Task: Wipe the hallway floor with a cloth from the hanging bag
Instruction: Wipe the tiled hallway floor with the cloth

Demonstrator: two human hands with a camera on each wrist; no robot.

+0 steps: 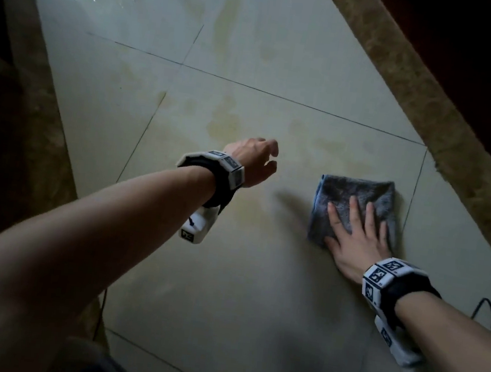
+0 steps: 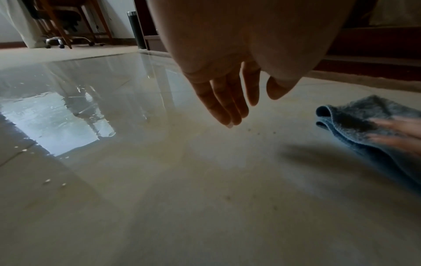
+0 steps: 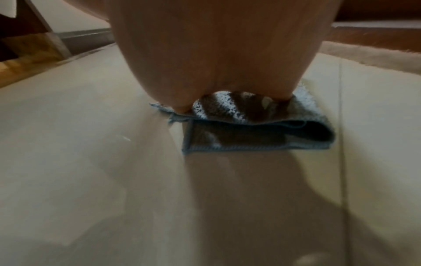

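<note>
Fingers (image 1: 353, 213) of right hand (image 1: 354, 245) spread flat, pressing one folded grey-blue cloth (image 1: 357, 196) onto pale tiled floor (image 1: 227, 276). One cloth only, roughly square, no clear long axis, rounded folds toward left hand (image 1: 253, 163), lying near brown speckled border strip (image 1: 432, 116). Left hand hovering above floor, holding nothing, fingers (image 2: 218, 100) close together, relaxed, pointing downward. Two wrist bands (image 1: 381, 278).

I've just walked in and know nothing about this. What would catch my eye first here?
Probably the folded grey-blue cloth on the pale tiled floor, pressed flat under the right hand with fingers spread. Next, the left hand, holding nothing, hovers over yellowish smears in the middle of the floor.
</note>
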